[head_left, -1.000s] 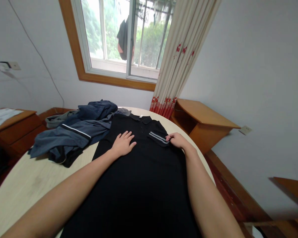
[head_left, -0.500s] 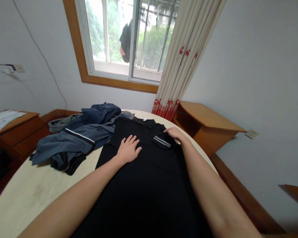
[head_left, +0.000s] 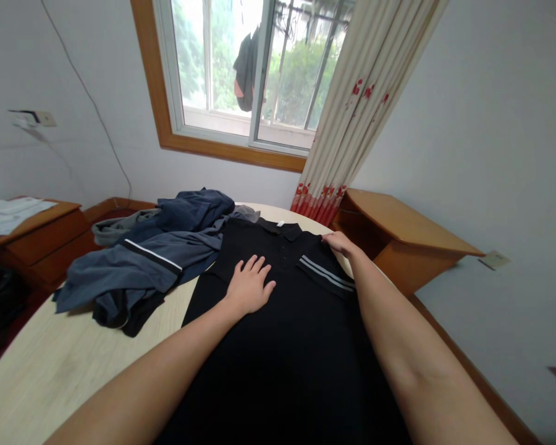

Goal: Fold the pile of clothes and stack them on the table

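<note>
A black polo shirt (head_left: 282, 346) lies spread on the round table (head_left: 74, 364), its collar at the far edge with a small white label inside. Flat on the chest of the shirt rests my left hand (head_left: 250, 285), fingers spread. At the shirt's right shoulder, my right hand (head_left: 337, 241) pinches the fabric between thumb and fingers. The right sleeve (head_left: 327, 272), with two grey stripes at its cuff, is folded inward over the shirt's body and reaches toward my right forearm. The left sleeve blends into the black cloth.
A heap of blue and grey clothes (head_left: 143, 259) lies on the table to the left of the shirt. Behind it are a window and a long curtain (head_left: 366, 105). A wooden cabinet (head_left: 403, 228) stands at the right, and a drawer unit (head_left: 41, 241) with papers at the left.
The striped cuff now lies flatter, and more of its stripes shows to the right. My right hand still grips the shoulder, slightly farther out. The whole view has shifted a little.
</note>
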Tool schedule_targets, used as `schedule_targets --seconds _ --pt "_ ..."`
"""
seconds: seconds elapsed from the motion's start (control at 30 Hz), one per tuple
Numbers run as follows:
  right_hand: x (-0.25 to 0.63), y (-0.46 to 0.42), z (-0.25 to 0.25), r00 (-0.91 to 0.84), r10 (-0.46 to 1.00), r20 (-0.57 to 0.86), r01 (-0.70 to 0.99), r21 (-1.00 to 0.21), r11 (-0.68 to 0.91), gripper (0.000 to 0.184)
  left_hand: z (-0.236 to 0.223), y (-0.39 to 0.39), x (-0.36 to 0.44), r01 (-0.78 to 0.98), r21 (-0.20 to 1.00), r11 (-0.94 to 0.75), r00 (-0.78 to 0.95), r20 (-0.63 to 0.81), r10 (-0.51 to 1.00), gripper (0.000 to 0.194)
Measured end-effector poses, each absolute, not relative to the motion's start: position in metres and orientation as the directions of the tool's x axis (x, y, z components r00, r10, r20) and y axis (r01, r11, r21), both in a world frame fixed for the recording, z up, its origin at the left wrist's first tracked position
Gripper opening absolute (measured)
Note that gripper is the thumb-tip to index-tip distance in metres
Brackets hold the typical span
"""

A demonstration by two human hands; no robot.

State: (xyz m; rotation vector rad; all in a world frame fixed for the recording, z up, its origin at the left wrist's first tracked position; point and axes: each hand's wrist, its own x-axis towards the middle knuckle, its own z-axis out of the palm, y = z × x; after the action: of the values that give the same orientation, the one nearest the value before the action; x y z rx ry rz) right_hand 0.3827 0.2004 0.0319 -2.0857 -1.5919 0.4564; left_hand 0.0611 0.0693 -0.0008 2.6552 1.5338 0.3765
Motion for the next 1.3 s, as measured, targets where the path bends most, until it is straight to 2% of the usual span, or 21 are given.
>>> schedule_targets --seconds 0.23,0.4,0.47,0.57,0.7,0.87,0.97,1.13,1.3 --pt "0.391 0.206 0.012 0.296 0.955 -0.013 0.828 -0.495 -0.263 0.027 -0.001 0.069 0.061 0.843 0.172 -0.51 0.48 0.188 0.857 0.053" --pt "0.395 0.212 -0.002 0.264 0.952 0.155 0.928 -0.31 -0.207 0.051 -0.001 0.07 0.061 0.843 0.171 -0.509 0.479 0.189 0.857 0.053" --pt "0.397 0.216 -0.004 0.261 0.951 0.169 0.939 -0.274 -0.209 0.043 -0.002 0.07 0.061 0.844 0.171 -0.508 0.477 0.195 0.857 0.052" --pt "0.399 0.224 -0.001 0.303 0.939 0.164 0.925 -0.286 -0.249 0.027 -0.002 0.07 0.061 0.843 0.173 -0.509 0.477 0.198 0.857 0.052" --pt "0.402 0.234 0.004 0.311 0.937 0.157 0.92 -0.299 -0.255 0.022 -0.002 0.069 0.062 0.845 0.174 -0.506 0.474 0.193 0.859 0.052" --pt "0.407 0.243 0.011 0.212 0.974 0.077 0.924 -0.342 -0.173 0.027 0.0 0.068 0.062 0.844 0.173 -0.507 0.476 0.193 0.858 0.052" --pt "0.414 0.248 0.019 0.075 0.996 -0.039 0.932 -0.352 -0.084 0.034 0.0 0.068 0.062 0.844 0.173 -0.507 0.477 0.188 0.858 0.053" --pt "0.419 0.258 0.031 -0.08 0.978 -0.191 0.96 -0.278 0.024 0.034 -0.002 0.069 0.061 0.844 0.172 -0.509 0.477 0.193 0.857 0.052" --pt "0.416 0.269 0.033 -0.038 0.966 -0.254 0.985 -0.173 -0.006 0.022 -0.003 0.07 0.062 0.843 0.185 -0.505 0.474 0.188 0.86 0.052"
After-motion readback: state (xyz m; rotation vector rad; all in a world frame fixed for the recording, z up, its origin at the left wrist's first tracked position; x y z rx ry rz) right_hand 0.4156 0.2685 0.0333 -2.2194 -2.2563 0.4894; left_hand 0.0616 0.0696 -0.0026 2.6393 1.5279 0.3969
